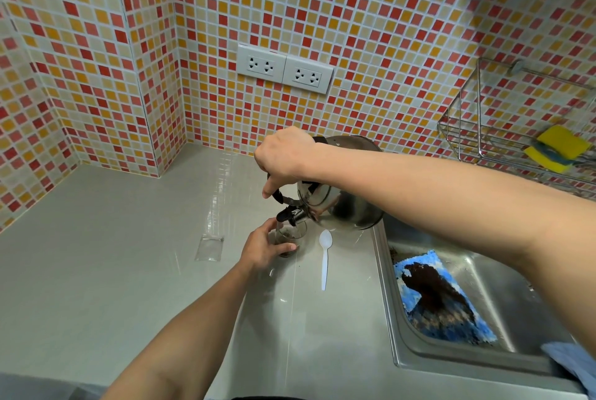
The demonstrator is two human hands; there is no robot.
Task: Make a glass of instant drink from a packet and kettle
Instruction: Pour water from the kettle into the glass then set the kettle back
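A steel kettle point(345, 202) with a black handle is tilted, its black spout right over a small clear glass point(292, 236) on the grey counter. My right hand point(283, 157) grips the kettle's handle from above. My left hand point(266, 246) wraps around the glass from the left side. Dark brown powder or liquid shows in the bottom of the glass. An empty clear packet point(209, 248) lies flat on the counter to the left of the glass. A white plastic spoon point(325, 257) lies just right of the glass.
A steel sink point(396, 319) sits at the right with a stained blue cloth point(442, 299) inside. A wire rack point(483, 128) on the tiled wall holds yellow sponges point(558, 148). Two wall sockets point(283, 69) are above the counter.
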